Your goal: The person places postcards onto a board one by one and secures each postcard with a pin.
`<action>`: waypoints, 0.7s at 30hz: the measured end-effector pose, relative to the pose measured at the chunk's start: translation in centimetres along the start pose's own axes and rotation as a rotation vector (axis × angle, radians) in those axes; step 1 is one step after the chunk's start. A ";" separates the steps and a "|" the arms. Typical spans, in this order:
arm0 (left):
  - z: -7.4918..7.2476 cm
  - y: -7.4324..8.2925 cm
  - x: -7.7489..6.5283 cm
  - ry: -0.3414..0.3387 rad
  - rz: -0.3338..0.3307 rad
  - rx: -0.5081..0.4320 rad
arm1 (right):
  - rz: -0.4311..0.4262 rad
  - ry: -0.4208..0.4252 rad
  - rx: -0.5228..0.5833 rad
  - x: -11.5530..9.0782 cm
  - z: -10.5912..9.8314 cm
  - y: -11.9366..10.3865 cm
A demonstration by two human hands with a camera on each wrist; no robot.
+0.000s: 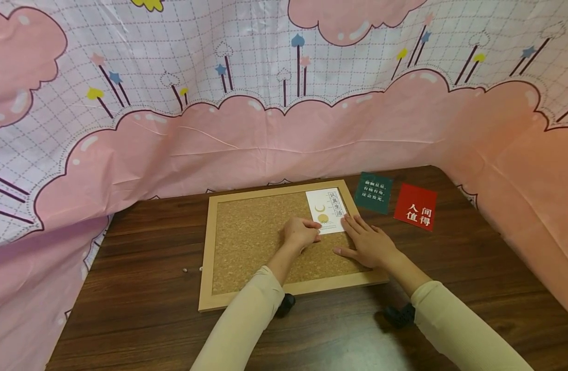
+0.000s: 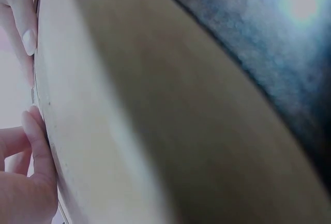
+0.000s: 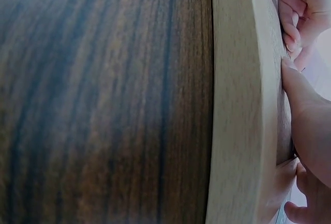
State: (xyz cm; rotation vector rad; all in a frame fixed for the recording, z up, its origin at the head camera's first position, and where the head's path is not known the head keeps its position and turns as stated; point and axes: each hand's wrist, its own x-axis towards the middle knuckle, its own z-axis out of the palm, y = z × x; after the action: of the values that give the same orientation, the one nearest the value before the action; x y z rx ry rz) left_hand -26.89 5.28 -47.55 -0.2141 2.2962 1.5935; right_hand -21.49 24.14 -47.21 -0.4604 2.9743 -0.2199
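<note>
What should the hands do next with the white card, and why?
I'd gently press the white card's lower left corner flat onto the cork board. That seems a good next move because the left hand's fingers are right at that corner, while the right hand lies at the card's right edge and could help steady it.

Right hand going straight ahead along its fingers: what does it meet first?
Probably the white card; the right hand appears right at its edge, though exact contact is hard to tell.
</note>
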 end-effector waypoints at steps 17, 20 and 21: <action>-0.2 0.2 -0.4 -0.008 0.011 -0.023 | 0.004 0.000 -0.003 0.1 0.0 0.1; -0.2 0.1 -0.5 -0.011 0.016 -0.030 | 0.003 -0.002 -0.001 0.1 0.1 0.1; -0.2 0.1 -0.5 -0.010 0.017 -0.032 | 0.003 -0.002 0.001 0.1 0.1 0.1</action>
State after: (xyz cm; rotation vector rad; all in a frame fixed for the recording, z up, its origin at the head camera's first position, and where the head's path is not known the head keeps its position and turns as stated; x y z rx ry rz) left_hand -26.53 5.09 -47.23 -0.1943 2.2721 1.6365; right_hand -21.55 24.20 -47.30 -0.4563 2.9723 -0.2203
